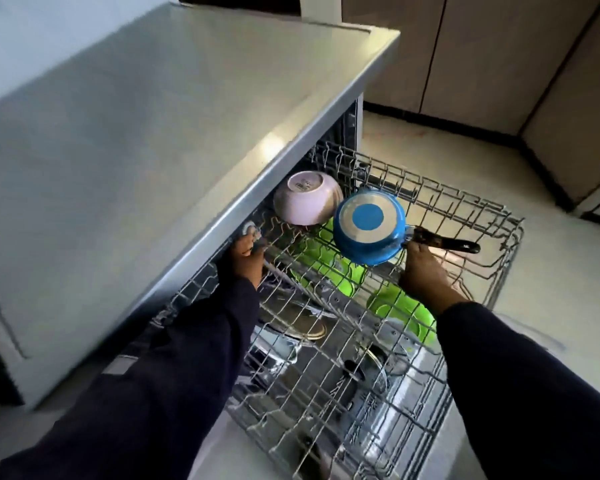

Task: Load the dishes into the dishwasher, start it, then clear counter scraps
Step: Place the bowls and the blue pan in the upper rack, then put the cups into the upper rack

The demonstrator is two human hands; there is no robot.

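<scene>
While bottom-up in the rack (492,216), blue saucepan (368,226), handle rightward.

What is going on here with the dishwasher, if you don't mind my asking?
A person is loading the pulled-out upper rack. The right hand holds the black handle of an upside-down blue pan, setting it beside an upturned pink bowl. The left hand grips the rack's left side under the counter. Green plates sit in the rack below.

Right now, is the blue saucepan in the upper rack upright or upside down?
Upside down. The blue saucepan shows its round base to the camera as it sits in the upper rack, with the right hand gripping its black handle.
</scene>
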